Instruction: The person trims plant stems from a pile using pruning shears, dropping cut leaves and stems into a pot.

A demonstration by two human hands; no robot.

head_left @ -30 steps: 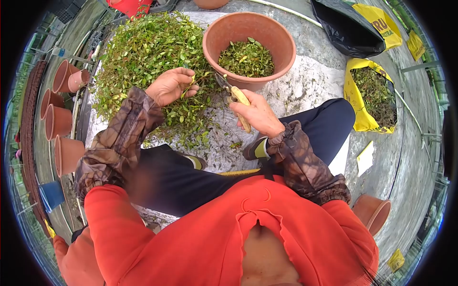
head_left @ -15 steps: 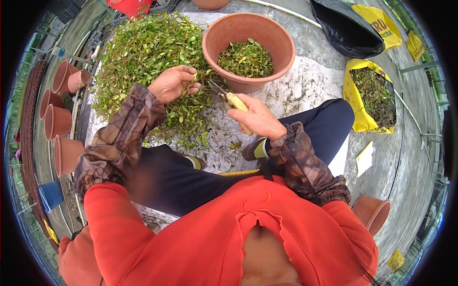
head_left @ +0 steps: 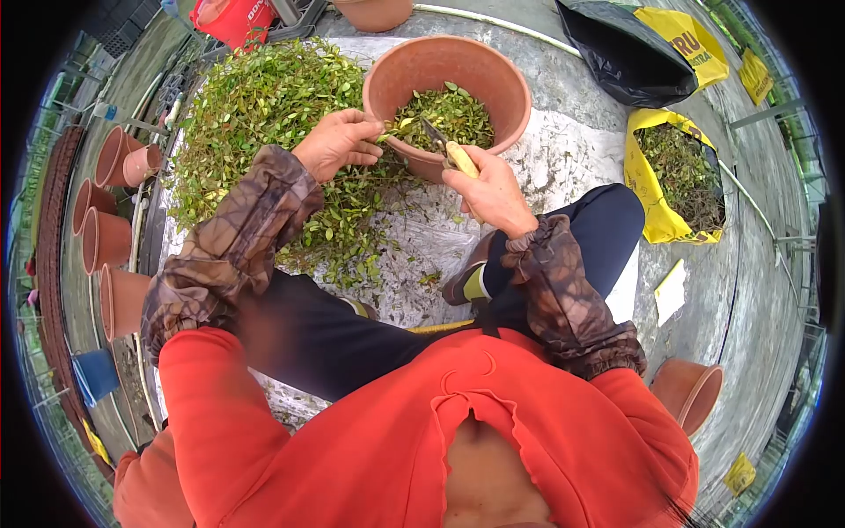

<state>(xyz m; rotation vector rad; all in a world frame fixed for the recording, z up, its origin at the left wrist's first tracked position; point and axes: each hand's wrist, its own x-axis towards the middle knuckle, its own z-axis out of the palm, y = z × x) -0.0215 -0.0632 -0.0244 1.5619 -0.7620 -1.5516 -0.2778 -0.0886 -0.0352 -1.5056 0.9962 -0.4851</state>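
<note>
My left hand (head_left: pixel 341 143) pinches a leafy sprig (head_left: pixel 394 132) at the near-left rim of a terracotta-coloured pot (head_left: pixel 387 84). Yellow-handled pruning shears (head_left: pixel 461 158) are gripped in my right hand (head_left: pixel 495 189), their dark blades over the pot's near rim, close to the sprig. Inside the pot lie cut leafy pieces (head_left: pixel 453 114). A large heap of leafy vine cuttings (head_left: pixel 264 114) spreads left of the pot, under and beyond my left hand. Whether the blades touch the sprig I cannot tell.
At right stands a yellow bag (head_left: pixel 647 180) of dried plant matter, with a black-and-yellow bag (head_left: pixel 616 53) behind it. Several brown pots (head_left: pixel 107 239) line the left side; another pot (head_left: pixel 685 396) lies at lower right. A red container (head_left: pixel 233 22) is at the back.
Both hands have moved forward and right, bringing the sprig and the shears from in front of the pot to over its near rim.
</note>
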